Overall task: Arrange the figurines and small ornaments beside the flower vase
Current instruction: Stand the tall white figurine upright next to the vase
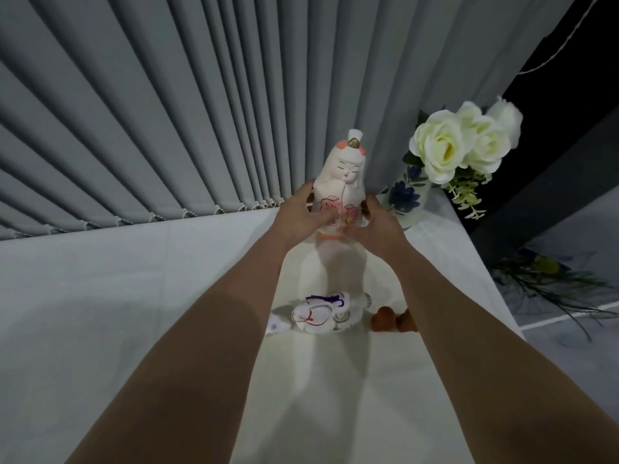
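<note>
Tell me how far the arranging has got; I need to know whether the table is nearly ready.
Nothing looks finally placed yet. In hand: both the left hand and right hand hold the tall white doll figurine upright, just left of the flower vase. Left: the white painted figurines and small brown ornaments sit nearer the person, away from the vase.
</note>
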Demonstrator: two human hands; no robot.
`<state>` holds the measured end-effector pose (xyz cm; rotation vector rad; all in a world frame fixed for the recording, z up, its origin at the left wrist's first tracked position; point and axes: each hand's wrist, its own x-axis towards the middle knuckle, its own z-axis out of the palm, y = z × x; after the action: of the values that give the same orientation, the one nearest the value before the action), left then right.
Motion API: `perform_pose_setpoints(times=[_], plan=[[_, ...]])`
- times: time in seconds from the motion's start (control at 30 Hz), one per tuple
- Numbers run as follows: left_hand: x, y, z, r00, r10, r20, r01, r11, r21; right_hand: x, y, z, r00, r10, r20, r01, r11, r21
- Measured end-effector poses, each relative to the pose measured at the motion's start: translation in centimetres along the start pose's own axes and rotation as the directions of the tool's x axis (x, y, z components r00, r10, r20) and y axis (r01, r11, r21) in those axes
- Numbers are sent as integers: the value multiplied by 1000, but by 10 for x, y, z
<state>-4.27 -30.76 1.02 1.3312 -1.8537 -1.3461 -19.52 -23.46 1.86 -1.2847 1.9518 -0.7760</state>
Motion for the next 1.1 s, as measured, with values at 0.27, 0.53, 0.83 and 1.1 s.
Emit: perform_pose_setpoints(times=[0.27, 0.53, 0.83, 1.1], plan=[[19, 10, 4, 999, 34, -14, -33, 999, 23, 19, 4, 1, 997, 29, -69, -26, 999, 48], [31, 11, 9, 993, 52, -104, -46, 997, 60, 37, 2, -3, 997, 70, -36, -69, 998, 11], [12, 9, 13, 983, 40, -181, -20, 994, 110, 20, 5, -3, 994, 19, -108, -15, 999, 34], [-50, 24, 41, 988, 130, -85, -106, 964, 246, -43, 35, -25, 959, 119, -255, -117, 993, 22]])
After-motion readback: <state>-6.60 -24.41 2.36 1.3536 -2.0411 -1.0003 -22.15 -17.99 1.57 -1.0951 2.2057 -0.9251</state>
